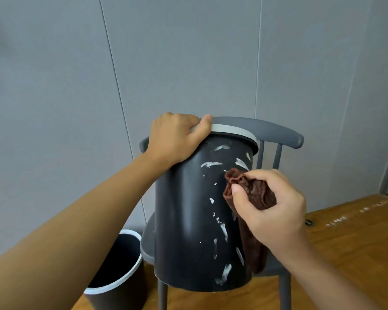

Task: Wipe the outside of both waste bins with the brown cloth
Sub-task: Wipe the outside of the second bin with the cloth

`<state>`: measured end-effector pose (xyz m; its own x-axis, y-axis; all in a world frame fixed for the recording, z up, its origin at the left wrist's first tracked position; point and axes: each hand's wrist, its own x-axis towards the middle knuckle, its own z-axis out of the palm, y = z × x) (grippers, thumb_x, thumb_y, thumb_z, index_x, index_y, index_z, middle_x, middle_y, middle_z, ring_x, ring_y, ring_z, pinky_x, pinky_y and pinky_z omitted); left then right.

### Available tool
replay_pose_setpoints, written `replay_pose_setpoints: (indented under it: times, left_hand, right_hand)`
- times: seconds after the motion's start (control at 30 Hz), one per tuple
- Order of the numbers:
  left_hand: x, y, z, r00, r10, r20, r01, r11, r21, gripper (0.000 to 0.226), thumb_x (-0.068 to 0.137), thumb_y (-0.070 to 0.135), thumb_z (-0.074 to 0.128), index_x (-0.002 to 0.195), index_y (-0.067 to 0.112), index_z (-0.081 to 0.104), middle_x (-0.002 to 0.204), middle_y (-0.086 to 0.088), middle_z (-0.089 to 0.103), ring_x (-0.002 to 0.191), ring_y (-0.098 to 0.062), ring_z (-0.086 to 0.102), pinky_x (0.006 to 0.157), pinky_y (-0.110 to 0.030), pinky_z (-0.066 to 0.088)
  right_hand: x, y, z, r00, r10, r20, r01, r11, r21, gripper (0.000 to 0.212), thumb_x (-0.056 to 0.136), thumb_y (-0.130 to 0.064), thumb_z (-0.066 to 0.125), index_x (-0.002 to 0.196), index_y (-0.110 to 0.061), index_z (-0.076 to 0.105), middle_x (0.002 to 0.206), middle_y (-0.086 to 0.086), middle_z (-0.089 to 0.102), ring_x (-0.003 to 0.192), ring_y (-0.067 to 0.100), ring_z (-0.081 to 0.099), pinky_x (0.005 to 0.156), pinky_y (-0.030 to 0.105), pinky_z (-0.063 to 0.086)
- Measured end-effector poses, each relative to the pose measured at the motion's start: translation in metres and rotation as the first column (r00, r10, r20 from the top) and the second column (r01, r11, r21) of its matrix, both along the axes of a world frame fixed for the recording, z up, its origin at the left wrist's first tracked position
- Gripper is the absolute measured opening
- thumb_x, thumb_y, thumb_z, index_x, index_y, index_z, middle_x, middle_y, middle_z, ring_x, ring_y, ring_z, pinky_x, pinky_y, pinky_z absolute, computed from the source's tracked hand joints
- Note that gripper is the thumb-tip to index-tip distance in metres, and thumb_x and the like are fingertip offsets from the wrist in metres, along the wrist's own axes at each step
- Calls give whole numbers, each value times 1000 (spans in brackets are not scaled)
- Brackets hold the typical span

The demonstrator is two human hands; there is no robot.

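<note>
A dark grey waste bin [188,220] with a pale rim stands tilted on a grey chair, its side streaked with white smears. My left hand [175,139] grips the bin's rim at the top left. My right hand [276,209] holds the bunched brown cloth [255,193] against the bin's right side, with a tail of cloth hanging down. A second dark bin [112,271] with a pale rim stands open on the floor at the lower left, partly hidden by my left forearm.
The grey chair [278,133] stands against a grey panelled wall [188,52]. Its seat juts out under the bin. The wooden floor [345,242] spreads to the right, with white marks and a small dark object. A door edge shows at far right.
</note>
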<state>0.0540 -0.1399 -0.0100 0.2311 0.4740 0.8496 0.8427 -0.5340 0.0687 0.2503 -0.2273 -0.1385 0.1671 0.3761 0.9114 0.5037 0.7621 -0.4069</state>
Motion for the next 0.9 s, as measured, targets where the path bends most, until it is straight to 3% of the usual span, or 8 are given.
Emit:
replay_pose_setpoints:
  times: [0.2, 0.3, 0.4, 0.57, 0.67, 0.73, 0.8, 0.9]
  left_hand:
    - [-7, -3, -5, 1000, -15, 0, 15, 999, 40, 59, 96, 55, 34, 54, 16, 21, 46, -5, 21, 47, -26, 26, 52, -33, 22]
    - [-12, -4, -7, 1000, 16, 9, -17, 999, 28, 58, 97, 54, 31, 55, 15, 22, 45, -5, 22, 48, -28, 29, 52, -33, 21]
    - [-20, -4, -8, 998, 53, 37, -53, 998, 17, 58, 96, 56, 28, 55, 15, 23, 45, -5, 22, 48, -27, 29, 53, -34, 19]
    - [-25, -6, -11, 996, 60, 66, -61, 998, 13, 58, 96, 56, 29, 57, 13, 27, 46, -6, 26, 48, -31, 38, 50, -34, 25]
    - [-21, -9, -11, 996, 70, 58, -71, 997, 21, 59, 95, 58, 28, 57, 12, 28, 45, -5, 25, 46, -27, 34, 50, -34, 25]
    - [-18, -12, -11, 996, 77, 48, -79, 997, 25, 60, 95, 59, 27, 57, 13, 29, 44, -4, 25, 46, -24, 32, 49, -33, 23]
    - [-18, -12, -12, 995, 82, 49, -84, 996, 29, 60, 95, 60, 26, 56, 14, 29, 43, -3, 25, 45, -22, 31, 50, -32, 21]
    - [-20, -13, -12, 995, 71, 64, -74, 997, 33, 60, 94, 59, 27, 56, 14, 28, 44, -4, 23, 45, -24, 29, 50, -32, 18]
  right_hand:
    - [-3, 13, 28, 986, -161, 35, 161, 987, 20, 38, 87, -43, 77, 111, -14, 74, 104, -1, 60, 95, 5, 58, 86, 7, 44]
    - [-20, 11, 35, 968, -145, 206, 167, 982, -92, 50, 94, -55, 58, 130, -21, 67, 118, -6, 47, 110, 16, 52, 95, 24, 46]
    - [-25, 8, 34, 968, -12, 250, 61, 980, -191, 54, 104, -43, 35, 148, -22, 56, 129, -13, 43, 123, 14, 47, 107, 26, 40]
    - [-22, 11, 35, 1000, 8, -4, -9, 980, -200, 52, 91, -30, 79, 140, -28, 59, 126, -20, 60, 119, -13, 53, 98, 1, 37]
    - [-31, 11, 31, 992, -106, 66, 115, 983, -144, 48, 89, -48, 70, 132, -28, 65, 125, -16, 53, 120, 3, 54, 100, 5, 37]
    - [-37, 10, 28, 977, -173, 121, 190, 970, -151, 56, 89, -58, 61, 135, -26, 65, 129, -10, 49, 120, 12, 49, 99, 10, 36]
    - [-41, 9, 25, 962, -209, 175, 233, 963, -135, 60, 91, -56, 59, 140, -22, 62, 131, -5, 49, 119, 16, 50, 97, 23, 46]
    - [-39, 12, 26, 943, -247, 223, 259, 965, -26, 47, 95, -42, 59, 135, -18, 66, 123, 0, 55, 111, 20, 57, 86, 40, 58]
